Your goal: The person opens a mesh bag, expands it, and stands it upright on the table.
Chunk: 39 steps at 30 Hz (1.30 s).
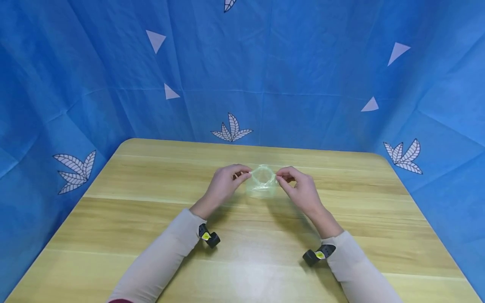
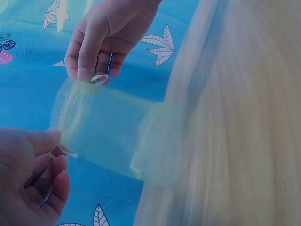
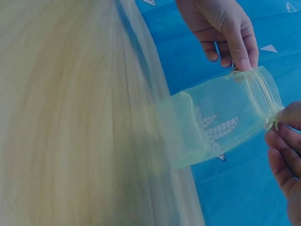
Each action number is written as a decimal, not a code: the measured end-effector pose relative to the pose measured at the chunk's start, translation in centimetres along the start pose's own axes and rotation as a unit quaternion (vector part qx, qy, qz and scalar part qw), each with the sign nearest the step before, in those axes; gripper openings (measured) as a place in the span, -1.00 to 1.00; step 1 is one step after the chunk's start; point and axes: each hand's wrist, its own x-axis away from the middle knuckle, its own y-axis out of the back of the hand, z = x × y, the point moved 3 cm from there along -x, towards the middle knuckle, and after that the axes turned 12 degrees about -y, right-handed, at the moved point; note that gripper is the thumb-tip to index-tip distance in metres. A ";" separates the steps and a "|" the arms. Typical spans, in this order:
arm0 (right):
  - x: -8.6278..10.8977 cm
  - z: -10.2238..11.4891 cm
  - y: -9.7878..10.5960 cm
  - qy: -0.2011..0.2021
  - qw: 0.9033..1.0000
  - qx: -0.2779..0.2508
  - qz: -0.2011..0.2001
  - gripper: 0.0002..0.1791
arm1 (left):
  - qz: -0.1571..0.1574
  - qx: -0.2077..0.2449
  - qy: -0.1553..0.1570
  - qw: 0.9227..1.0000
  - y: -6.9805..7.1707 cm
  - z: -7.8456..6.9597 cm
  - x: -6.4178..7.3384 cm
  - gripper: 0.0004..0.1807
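A sheer pale-green organza drawstring bag (image 1: pixel 261 191) is held up by its top between both hands, its mouth spread into a round opening in the head view. My left hand (image 1: pixel 227 181) pinches one side of the rim between thumb and fingers. On the opposite side, my right hand (image 1: pixel 299 187) pinches the rim by a ribbon loop. The see-through body of the bag (image 2: pixel 117 127) hangs below the hands. In the right wrist view, stitched channels run across the bag (image 3: pixel 221 117) near its top, and I see nothing inside it.
A light wood-grain table (image 1: pixel 151 176) lies under the hands, its far corners rounded. Blue cloth (image 1: pixel 303 63) printed with leaves and white triangles hangs behind it and on both sides. A black camera (image 1: pixel 213 240) is strapped to the left wrist, another camera (image 1: pixel 311 257) to the right.
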 end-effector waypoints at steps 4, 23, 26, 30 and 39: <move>-0.1 -0.1 0.1 -0.006 1.000 -0.006 0.005 -0.87 | 0.010 -0.002 0.007 1.000 0.1 0.0 -0.1 -0.76; -0.5 -0.9 0.3 -0.030 1.000 -0.002 0.009 -0.82 | 0.021 -0.034 0.016 0.999 0.5 0.4 -0.3 -0.72; -0.6 -1.0 0.3 -0.032 0.999 -0.003 0.012 -0.80 | 0.021 -0.040 0.014 0.999 0.6 0.5 -0.4 -0.72; -0.7 -1.2 0.4 -0.041 0.999 -0.007 0.020 -0.79 | 0.027 -0.041 0.016 0.999 0.7 0.6 -0.4 -0.72; -1.1 -1.5 0.4 -0.046 0.998 -0.005 0.030 -0.71 | 0.039 -0.042 0.011 0.998 1.1 0.8 -0.8 -0.71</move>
